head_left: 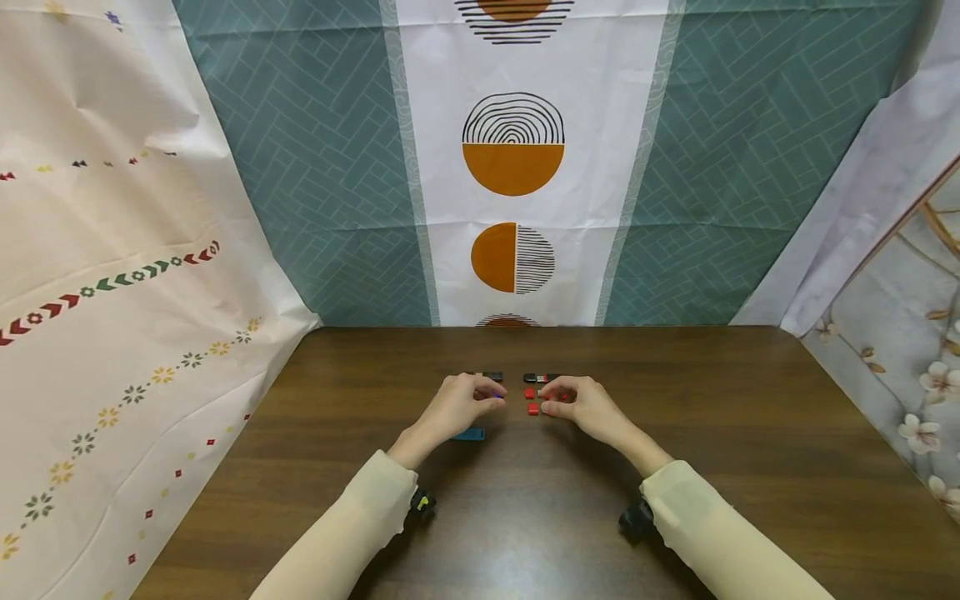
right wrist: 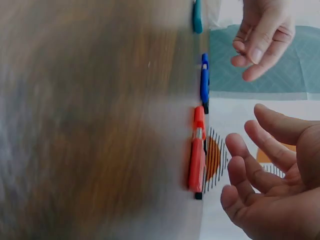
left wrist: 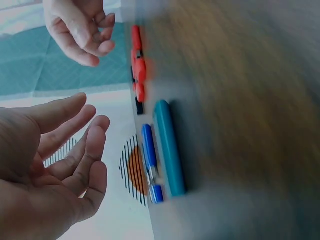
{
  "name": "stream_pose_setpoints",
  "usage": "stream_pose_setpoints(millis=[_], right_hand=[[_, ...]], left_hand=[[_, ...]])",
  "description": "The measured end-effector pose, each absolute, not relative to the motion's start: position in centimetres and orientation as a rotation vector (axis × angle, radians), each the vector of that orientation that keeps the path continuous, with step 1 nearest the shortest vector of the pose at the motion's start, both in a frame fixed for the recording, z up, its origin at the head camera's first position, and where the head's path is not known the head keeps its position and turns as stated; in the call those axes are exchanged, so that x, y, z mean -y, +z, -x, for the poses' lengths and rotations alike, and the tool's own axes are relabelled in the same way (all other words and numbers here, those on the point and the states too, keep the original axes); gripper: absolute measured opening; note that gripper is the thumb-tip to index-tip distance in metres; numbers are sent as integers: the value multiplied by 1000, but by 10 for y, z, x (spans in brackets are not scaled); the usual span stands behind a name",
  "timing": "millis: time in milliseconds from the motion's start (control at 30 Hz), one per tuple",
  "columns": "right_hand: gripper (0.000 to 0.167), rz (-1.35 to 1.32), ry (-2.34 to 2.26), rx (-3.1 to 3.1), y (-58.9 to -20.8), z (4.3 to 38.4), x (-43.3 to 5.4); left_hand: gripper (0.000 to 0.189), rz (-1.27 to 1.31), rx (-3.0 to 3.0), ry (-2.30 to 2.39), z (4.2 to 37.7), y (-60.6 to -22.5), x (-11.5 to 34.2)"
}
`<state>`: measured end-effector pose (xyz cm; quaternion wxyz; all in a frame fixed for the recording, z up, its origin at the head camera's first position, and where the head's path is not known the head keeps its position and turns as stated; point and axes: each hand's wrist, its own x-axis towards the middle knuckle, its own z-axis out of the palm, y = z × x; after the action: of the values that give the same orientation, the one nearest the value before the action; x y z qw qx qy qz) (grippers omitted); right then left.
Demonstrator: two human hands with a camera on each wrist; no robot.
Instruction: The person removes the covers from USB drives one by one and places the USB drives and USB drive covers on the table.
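Observation:
Over the brown table, my left hand (head_left: 463,406) hovers with loosely bent fingers and nothing in its grasp. My right hand (head_left: 588,407) mirrors it on the other side, also holding nothing. Below the left hand lies what looks like a blue USB stick (left wrist: 150,150), its metal plug showing between body and cap. A longer teal bar (left wrist: 170,152) lies nearer me beside it. Around the right fingertips sit small red pieces (head_left: 533,409); in the right wrist view they look like a red USB stick (right wrist: 197,165) and its cap (right wrist: 199,116).
Farther back lie a black stick (head_left: 492,377) on the left and a black stick with a metal plug (head_left: 531,378) on the right, partly covered by the hands. A patterned cloth (head_left: 512,250) hangs behind the table's far edge.

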<state>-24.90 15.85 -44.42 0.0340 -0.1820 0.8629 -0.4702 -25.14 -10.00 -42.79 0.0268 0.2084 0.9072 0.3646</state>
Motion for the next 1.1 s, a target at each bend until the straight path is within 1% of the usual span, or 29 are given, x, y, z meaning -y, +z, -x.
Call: stream_pose_setpoints(millis=[200,500,633,1100], right_hand=[[24,608,-1503,-2537,-445,244,-149],[28,697,-1438,-2534,-449,241,-132],[29,706,-1422,-2529,-449,240,-123],[27,744,-1402,-2509,-455,240,-97]], left_hand=[[18,-636,-2796,1141,241,-431,120],[20,-571,-2788,1146,229,-433,144],[22,-597,-2762,1165,227,-435,153],[23,-604,-2766,1163,228,-442,172]])
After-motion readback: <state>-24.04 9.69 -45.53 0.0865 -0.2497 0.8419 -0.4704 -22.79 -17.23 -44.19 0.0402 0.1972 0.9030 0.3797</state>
